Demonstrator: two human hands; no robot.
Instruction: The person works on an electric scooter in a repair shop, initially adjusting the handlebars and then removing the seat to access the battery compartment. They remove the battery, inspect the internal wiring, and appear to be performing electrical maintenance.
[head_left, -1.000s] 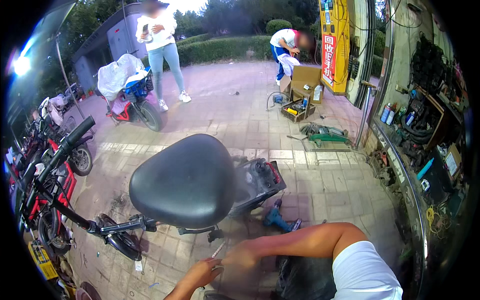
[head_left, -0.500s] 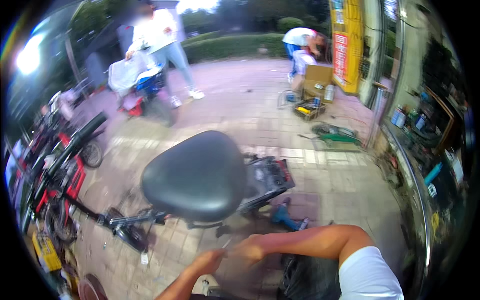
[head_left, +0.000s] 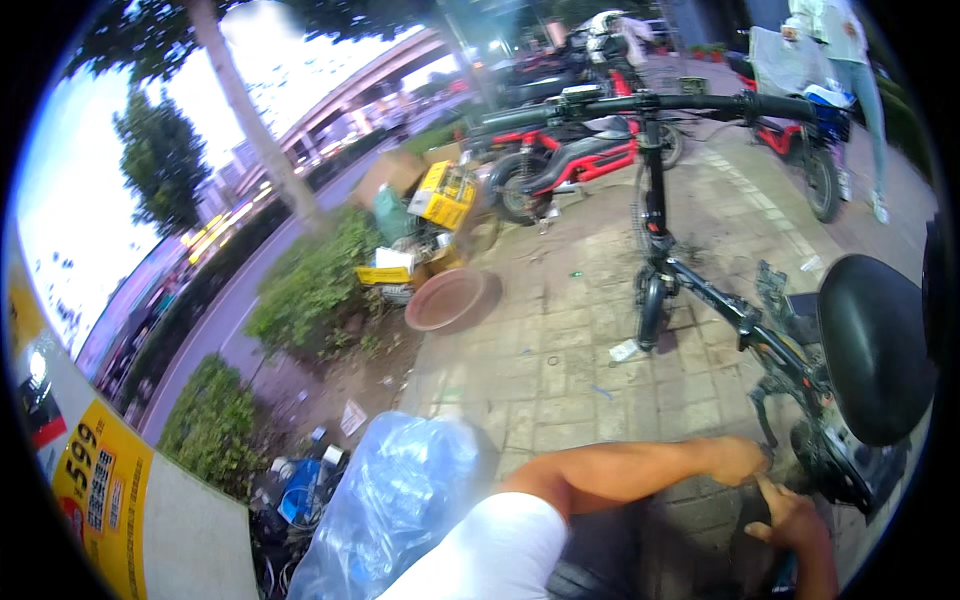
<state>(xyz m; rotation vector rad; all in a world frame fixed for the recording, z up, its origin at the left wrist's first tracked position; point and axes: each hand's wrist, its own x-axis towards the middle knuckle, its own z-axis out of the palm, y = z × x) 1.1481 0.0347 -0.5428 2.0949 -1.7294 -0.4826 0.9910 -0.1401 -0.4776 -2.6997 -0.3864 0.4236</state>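
Close together at the lower right are my two hands, beside the rear part of a black folding bike (head_left: 709, 293). My left hand (head_left: 740, 460) is closed, its arm stretched across from a white sleeve. Just below it, my right hand (head_left: 795, 520) reaches up with bent fingers, its fingertips meeting the left hand. Whatever lies between the fingers is too small or hidden to make out. Above them is the bike's wide black saddle (head_left: 872, 350). The bike's handlebar (head_left: 700, 103) stands farther off.
A clear plastic bag (head_left: 395, 500) bulges by my left arm. Farther left are a yellow sign (head_left: 100, 500) and shrubs (head_left: 205, 425). Ahead lie a round reddish basin (head_left: 440, 302), yellow boxes (head_left: 445, 195) and red-and-black bikes (head_left: 590, 165). A person (head_left: 850, 75) stands far right beside a scooter.
My view has swung left, so the bike and my hands now appear farther right. The plastic bag, sign and roadside have come into sight. The hands stay close together.
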